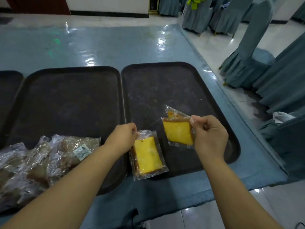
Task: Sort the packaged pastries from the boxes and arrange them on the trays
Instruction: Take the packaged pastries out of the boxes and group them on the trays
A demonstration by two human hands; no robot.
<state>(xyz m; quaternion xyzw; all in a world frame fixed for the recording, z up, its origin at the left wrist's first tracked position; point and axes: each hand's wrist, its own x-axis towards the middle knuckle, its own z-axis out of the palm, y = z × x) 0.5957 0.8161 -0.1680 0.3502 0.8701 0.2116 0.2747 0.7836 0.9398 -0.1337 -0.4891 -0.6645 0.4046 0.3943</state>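
Two dark trays lie side by side on a blue table. My left hand [123,137] pinches the top edge of a clear packet with a yellow cake slice [147,156], which lies over the near left corner of the right tray [173,83]. My right hand [209,134] pinches a second yellow cake packet [177,132] by its right edge, lifted just above the right tray. Another packet [173,113] shows partly behind it; whether my right hand also holds it is unclear. The middle tray [71,100] carries several brown pastries in clear wrappers [54,156] at its near left.
A third dark tray [8,90] is cut off at the left. The table [99,47] has a glossy blue cover and ends close to the right tray's right side. Chairs in blue-grey covers [247,52] stand on the tiled floor to the right.
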